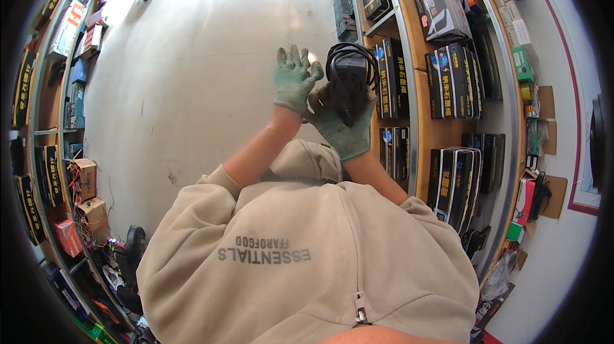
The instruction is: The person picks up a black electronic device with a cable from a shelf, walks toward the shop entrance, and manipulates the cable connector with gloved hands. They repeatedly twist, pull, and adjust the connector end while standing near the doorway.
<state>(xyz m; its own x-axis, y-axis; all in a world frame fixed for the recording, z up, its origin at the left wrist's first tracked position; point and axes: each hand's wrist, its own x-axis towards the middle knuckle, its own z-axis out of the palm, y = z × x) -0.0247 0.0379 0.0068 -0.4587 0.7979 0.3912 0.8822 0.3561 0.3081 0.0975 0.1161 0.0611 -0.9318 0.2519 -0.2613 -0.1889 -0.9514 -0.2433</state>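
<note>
The black tool, wrapped in a coil of black cable, sits in my right hand, whose gloved fingers are clamped around its lower body. I hold it up in front of the wooden shelves on my right, close to a row of upright black boxes. My left hand is just beside the tool, fingers spread and flat, gripping nothing. Both hands wear green gloves. Pale floor lies below.
</note>
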